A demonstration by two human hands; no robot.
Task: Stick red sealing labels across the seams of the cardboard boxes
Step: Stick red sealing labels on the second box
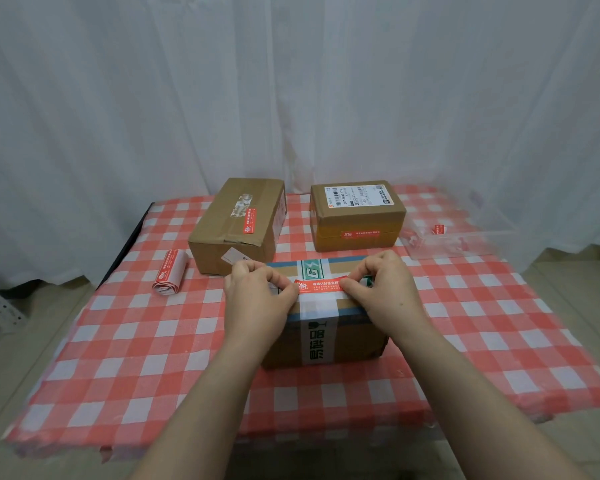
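Note:
A cardboard box (326, 337) with white and green tape sits at the middle of the checked table. A red sealing label (321, 285) lies across its top. My left hand (257, 296) pinches the label's left end and my right hand (383, 289) pinches its right end, both resting on the box top. Behind it stand two more boxes: the left box (236, 233) carries a red label (250, 220) on top, the right box (357, 216) has a red label (360, 233) on its front face.
A roll of red labels (170, 276) lies at the left of the table. A clear plastic tray (465, 233) with label scraps sits at the back right. The red-and-white checked cloth (136, 358) covers the table; a white curtain hangs behind.

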